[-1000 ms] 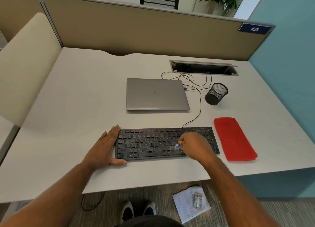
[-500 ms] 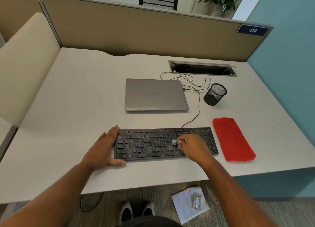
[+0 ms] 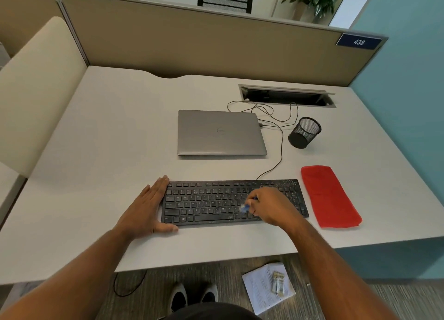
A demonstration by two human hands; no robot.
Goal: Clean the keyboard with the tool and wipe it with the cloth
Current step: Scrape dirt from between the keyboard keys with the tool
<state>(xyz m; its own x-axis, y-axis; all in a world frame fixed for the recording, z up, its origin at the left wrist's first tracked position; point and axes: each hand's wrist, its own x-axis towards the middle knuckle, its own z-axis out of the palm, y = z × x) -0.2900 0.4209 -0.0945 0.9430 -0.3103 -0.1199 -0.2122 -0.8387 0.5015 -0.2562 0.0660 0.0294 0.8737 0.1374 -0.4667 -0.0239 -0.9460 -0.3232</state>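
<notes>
Step in hand: cleaning with the tool; wiping not yet begun, by the look of it.

Left hand (image 3: 149, 208): lower centre-left, fingers straight and together, flat on the bench (image 3: 96, 151), touching the left end of the keyboard (image 3: 211, 203).

Keyboard: lower centre, black, dusty.

Right hand (image 3: 271, 206): over the keyboard's right half, fingers curled, pinching the tool (image 3: 245, 208), its pale tip on the keys.

Cloth (image 3: 330, 197): red, folded, just right of the keyboard, untouched.

Next move likely calls for sweeping the remaining rows, then reaching right for the cloth.

Containers: mesh cup (image 3: 304, 132), upper right of centre; contents cannot be told.
</notes>
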